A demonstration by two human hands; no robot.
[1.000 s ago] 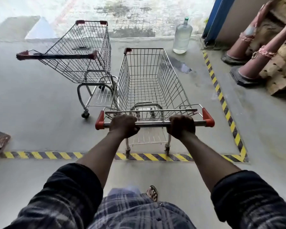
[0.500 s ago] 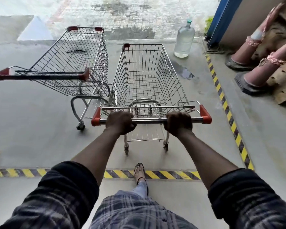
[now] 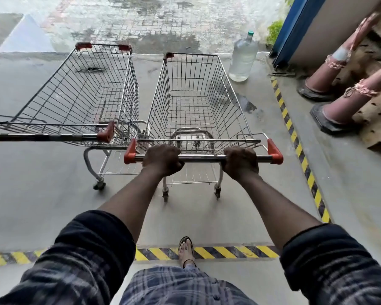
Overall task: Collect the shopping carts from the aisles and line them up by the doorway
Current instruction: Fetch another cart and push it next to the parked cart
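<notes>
Cart handle [image 3: 202,159] gripped by both hands, beside second cart [image 3: 79,93].

I am logging: one clear water bottle [image 3: 243,59] standing near a blue door frame [image 3: 295,25]; two faded traffic cones [image 3: 343,108] sitting beside cardboard [image 3: 376,122]; yellow-black hazard tape [image 3: 295,139] running along the concrete floor [image 3: 42,194].

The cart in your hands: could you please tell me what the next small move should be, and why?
Probably a short straight push forward. Both the left hand and right hand grip the handle, and the cart sits slightly behind the parked cart beside it. Steer left of the bottle.
</notes>
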